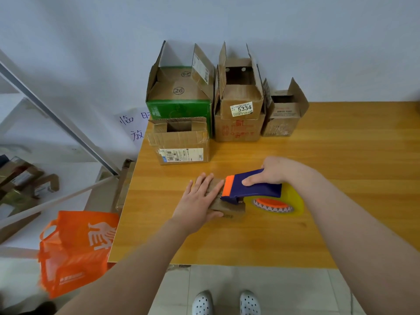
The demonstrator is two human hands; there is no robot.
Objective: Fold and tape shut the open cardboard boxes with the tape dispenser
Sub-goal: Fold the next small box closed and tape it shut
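Grip: right hand (272,172) curls round dispenser (254,188), orange nose on box (229,211) top, roll hanging off box's right end. Left hand (200,201) flat, fingers straight, pressing box's left half. Dispenser axis left-right along box, mid table (341,178). Count: one dispenser; one box under hands; four open boxes (238,123) behind, well apart.

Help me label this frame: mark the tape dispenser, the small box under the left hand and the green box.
tape dispenser (256,190), head view, blue handle.
small box (234,212), head view, bare near-right corner.
green box (179,110), head view, green front face.
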